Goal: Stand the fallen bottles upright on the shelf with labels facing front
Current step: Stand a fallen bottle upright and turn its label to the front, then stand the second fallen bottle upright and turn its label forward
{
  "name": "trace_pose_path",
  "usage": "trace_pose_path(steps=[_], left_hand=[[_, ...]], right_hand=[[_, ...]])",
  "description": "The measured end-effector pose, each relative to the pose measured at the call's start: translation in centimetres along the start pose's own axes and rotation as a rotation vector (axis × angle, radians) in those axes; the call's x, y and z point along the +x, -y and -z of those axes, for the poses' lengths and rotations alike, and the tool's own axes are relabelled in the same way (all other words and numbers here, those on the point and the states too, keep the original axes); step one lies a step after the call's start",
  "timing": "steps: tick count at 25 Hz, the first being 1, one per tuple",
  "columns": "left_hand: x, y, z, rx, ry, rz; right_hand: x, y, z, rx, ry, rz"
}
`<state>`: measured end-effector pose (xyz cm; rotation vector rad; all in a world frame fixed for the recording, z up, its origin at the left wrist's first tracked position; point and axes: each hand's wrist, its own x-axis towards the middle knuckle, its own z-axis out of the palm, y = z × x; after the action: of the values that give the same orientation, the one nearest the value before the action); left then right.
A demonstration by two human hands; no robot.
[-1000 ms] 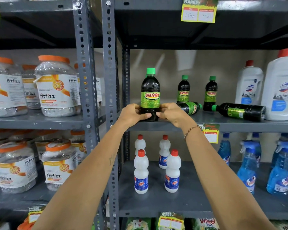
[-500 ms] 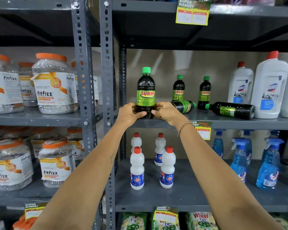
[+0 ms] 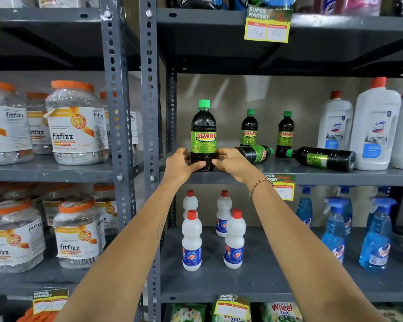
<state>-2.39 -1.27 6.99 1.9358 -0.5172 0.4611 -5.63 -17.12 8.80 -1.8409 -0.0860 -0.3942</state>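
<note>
A dark Sunny bottle (image 3: 203, 133) with a green cap stands upright at the front left of the grey shelf (image 3: 335, 176), label facing me. My left hand (image 3: 180, 165) and my right hand (image 3: 233, 162) both grip its base from either side. Behind it two more Sunny bottles (image 3: 249, 129) (image 3: 285, 133) stand upright, labels forward. One Sunny bottle (image 3: 256, 153) lies on its side just behind my right hand, cap pointing right. Another fallen bottle (image 3: 321, 158) lies further right, cap pointing left.
White Domex jugs (image 3: 375, 129) stand at the shelf's right end. Perforated steel uprights (image 3: 149, 112) bound the bay on the left. Fitfizz jars (image 3: 77, 124) fill the neighbouring bay. White bleach bottles (image 3: 191, 240) and blue spray bottles (image 3: 335, 231) stand on the shelf below.
Both hands stay on the front bottle's base, which remains upright. The view has shifted slightly; nothing else on the shelf has moved.
</note>
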Motion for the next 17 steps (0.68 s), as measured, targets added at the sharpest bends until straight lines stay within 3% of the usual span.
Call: trace_pose_path(steps=[2, 4, 5, 7, 10, 12, 17], left_hand=[[-1.0, 0.0, -0.4, -0.099, -0.204, 0.006], [-2.4, 0.0, -1.5, -0.11, -0.471, -0.139], [-3.1, 0.0, -2.4, -0.082, -0.522, -0.229], [-4.2, -0.8, -4.3, -0.016, -0.418, -0.383], [-4.0, -1.9, -7.9, 0.19, -0.212, -0.576], [-3.0, -1.9, -10.6, 0.396, -0.214, -0.667], [-1.7, -0.7, -13.4, 0.788, -0.341, -0.624]], right_hand=[[0.3, 0.2, 0.7, 0.036, -0.142, -0.014], [0.7, 0.6, 2.1, 0.102, -0.423, -0.01], [0.8, 0.8, 2.9, 0.045, -0.56, -0.021], [0.9, 0.9, 3.9, -0.197, -0.705, -0.094], [1.7, 1.3, 4.3, -0.342, -0.718, -0.209], [2.7, 1.4, 4.9, -0.412, -0.696, -0.284], [5.4, 0.5, 7.4, -0.328, -0.518, -0.383]])
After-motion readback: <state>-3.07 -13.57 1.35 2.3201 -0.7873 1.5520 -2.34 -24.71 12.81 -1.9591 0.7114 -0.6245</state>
